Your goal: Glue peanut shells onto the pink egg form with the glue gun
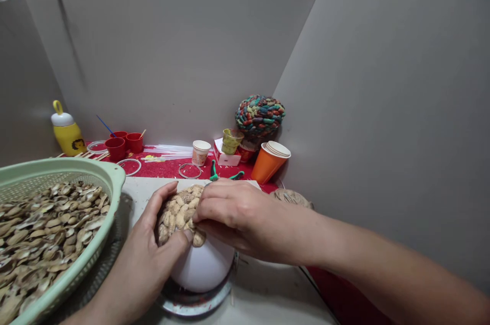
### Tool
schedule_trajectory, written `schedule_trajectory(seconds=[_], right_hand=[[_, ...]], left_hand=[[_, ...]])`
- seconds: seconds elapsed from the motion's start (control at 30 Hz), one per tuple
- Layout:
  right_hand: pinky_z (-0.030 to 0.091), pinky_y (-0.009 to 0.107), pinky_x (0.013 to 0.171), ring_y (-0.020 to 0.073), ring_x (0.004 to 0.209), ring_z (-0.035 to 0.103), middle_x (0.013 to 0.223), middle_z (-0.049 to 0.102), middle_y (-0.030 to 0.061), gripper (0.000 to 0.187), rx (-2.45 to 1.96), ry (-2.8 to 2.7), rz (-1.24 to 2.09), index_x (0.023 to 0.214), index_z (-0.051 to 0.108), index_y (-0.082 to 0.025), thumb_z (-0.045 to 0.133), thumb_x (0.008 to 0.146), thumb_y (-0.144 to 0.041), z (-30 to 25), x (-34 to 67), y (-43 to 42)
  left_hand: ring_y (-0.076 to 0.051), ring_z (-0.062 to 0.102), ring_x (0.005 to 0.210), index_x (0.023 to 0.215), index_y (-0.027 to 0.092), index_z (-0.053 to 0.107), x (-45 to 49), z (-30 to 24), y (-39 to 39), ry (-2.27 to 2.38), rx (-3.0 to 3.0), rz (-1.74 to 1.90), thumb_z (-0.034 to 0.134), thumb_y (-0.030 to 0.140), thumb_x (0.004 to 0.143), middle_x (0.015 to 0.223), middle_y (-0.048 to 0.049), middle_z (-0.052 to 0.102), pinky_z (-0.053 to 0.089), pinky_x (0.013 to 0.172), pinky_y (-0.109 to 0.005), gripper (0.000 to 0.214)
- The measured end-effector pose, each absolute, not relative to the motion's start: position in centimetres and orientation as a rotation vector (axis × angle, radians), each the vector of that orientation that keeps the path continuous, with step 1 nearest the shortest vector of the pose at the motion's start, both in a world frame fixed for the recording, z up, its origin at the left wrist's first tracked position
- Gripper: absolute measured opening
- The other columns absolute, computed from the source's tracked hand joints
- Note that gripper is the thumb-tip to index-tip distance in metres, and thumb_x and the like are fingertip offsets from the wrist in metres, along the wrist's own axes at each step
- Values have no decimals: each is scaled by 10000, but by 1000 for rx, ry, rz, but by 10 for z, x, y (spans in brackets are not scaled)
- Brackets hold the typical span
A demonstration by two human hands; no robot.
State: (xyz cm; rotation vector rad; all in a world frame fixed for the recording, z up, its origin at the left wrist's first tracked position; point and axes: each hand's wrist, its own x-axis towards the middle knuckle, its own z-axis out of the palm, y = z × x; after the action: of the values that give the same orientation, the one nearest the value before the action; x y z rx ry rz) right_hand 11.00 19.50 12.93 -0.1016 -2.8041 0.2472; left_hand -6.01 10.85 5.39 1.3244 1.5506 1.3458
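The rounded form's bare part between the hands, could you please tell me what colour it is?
The bare part is plain white, as the head view shows.

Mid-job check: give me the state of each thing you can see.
White ball: upper part covered in peanut shells, lower part bare
Left hand: curved around the ball
Right hand: fingertips at the ball's shells
Green basket: holding many shells
Yellow bottle: lid on
Orange cups: nested, tilted
Paper cup: upright
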Motion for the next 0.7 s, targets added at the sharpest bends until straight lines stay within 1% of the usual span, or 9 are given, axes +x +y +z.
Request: schedule_trajectory(seconds=[0.13,0.3,0.43,0.57,0.7], right_hand=[[416,227,678,127,754,528,814,621,47,144,-127,-2819,239,793,637,-121,548,898,-78,131,108,193],[389,232,641,115,696,494,762,604,25,186,-198,-2833,245,715,586,-135,554,892,-89,133,108,186],[404,230,641,119,700,494,787,605,38,110,-253,-2811,280,774,594,-118,548,870,-90,127,106,182],[427,237,679,134,743,526,827,633,58,85,-316,-2789,342,834,612,-108,541,874,-83,129,109,180],[442,221,679,117,729,557,833,653,41,75,-361,-2782,482,928,631,-107,603,862,-86,140,118,181]], left_hand=[[-305,486,1284,1359,266,451,-59,55,107,1556,1338,1338,613,420,786,1393,-88,532,379,1084,-459,614],[-294,496,1286,1365,279,447,-58,54,107,1580,1383,1323,616,418,798,1368,-76,555,374,1092,-448,608],[-291,492,1290,1370,276,438,-59,54,109,1594,1388,1310,618,419,802,1373,-76,551,348,1109,-457,614],[-290,469,1311,1373,275,438,-61,56,109,1593,1386,1294,597,421,823,1391,-73,536,331,1118,-456,591],[-302,485,1295,1372,287,448,-62,55,107,1579,1363,1311,607,420,815,1399,-71,531,352,1100,-464,594]])
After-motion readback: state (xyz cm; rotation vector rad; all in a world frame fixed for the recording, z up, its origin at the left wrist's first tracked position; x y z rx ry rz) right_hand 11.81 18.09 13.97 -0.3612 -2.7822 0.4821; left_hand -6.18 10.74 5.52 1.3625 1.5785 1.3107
